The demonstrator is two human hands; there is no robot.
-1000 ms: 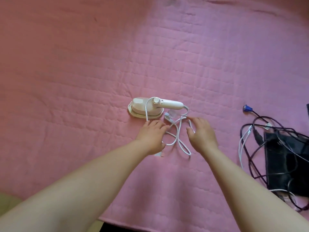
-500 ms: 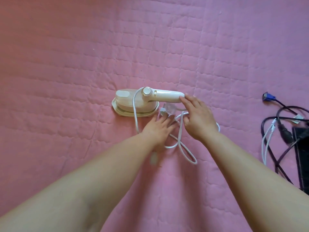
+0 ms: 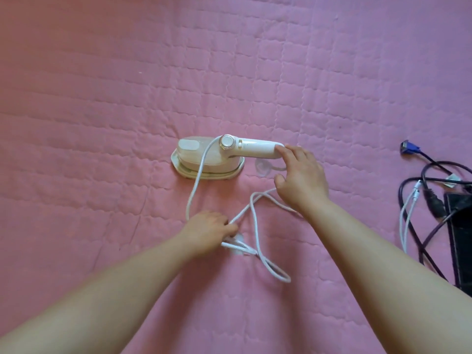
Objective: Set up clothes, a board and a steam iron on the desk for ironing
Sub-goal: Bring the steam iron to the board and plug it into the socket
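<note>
A small white steam iron (image 3: 204, 158) lies flat on a pink quilted cover (image 3: 127, 85), its handle pointing right. My right hand (image 3: 298, 175) touches the end of that handle with its fingertips, fingers loosely bent. The iron's white cord (image 3: 255, 226) loops over the iron's body and trails toward me in loose loops. My left hand (image 3: 207, 229) grips a bunch of the cord, with the white plug (image 3: 237, 245) just below its fingers.
At the right edge lie a tangle of dark and white cables (image 3: 419, 218), a blue connector (image 3: 410, 147) and a black flat device (image 3: 462, 238). A small clear round piece (image 3: 263, 166) lies under the iron's handle. The pink cover fills the rest of the view.
My left hand has pulled back toward me with the cord and plug in its grip. My right hand has slid to the end of the iron's handle.
</note>
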